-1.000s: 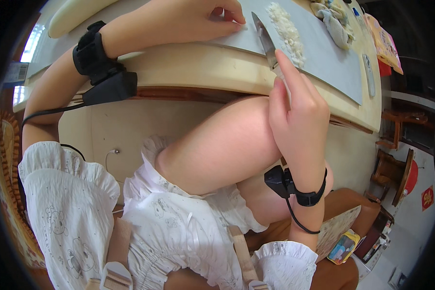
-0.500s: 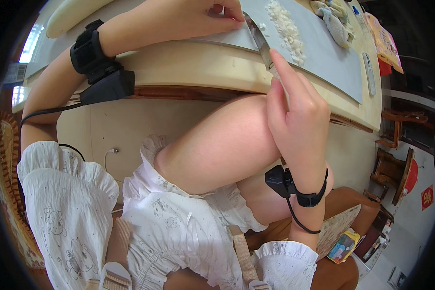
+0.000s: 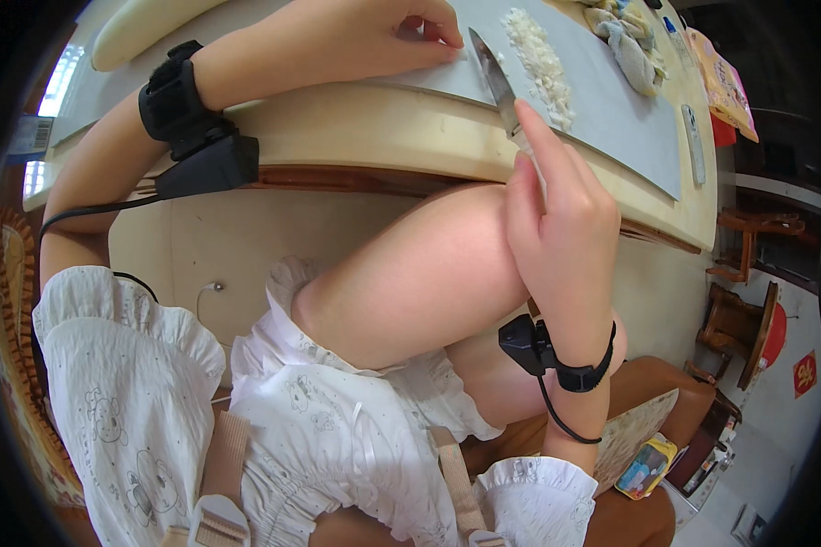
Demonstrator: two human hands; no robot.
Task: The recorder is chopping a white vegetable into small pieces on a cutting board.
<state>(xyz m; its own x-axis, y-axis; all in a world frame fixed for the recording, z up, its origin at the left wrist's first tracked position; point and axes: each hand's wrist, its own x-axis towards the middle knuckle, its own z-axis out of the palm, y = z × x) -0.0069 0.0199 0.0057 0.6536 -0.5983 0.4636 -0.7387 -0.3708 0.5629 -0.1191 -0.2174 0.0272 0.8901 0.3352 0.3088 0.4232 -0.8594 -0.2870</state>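
My right hand (image 3: pixel 566 219) is closed around the handle of a knife (image 3: pixel 496 82), its index finger laid along the top of the blade. The blade points up and left over a grey-white board (image 3: pixel 616 118) at the table's near edge. Left of the blade, my left hand (image 3: pixel 392 36) rests low on the board with curled fingers, thumb and fingertips nearly together; what they hold, if anything, is too small to make out. Right of the knife lies a long heap of finely chopped white pieces (image 3: pixel 540 68). A few loose white bits lie near the blade.
A long, pale, rounded thing (image 3: pixel 141 32) lies at the far left. Crumpled cloths (image 3: pixel 631 50) rest on the board's far right part. Beyond them are a pink and yellow package (image 3: pixel 722 87) and a narrow grey strip (image 3: pixel 693 144). My bare knee is under the table edge (image 3: pixel 356 137).
The knife has shifted slightly right and down, and a small gap now shows between its blade and my left fingertips. My left hand has barely moved.
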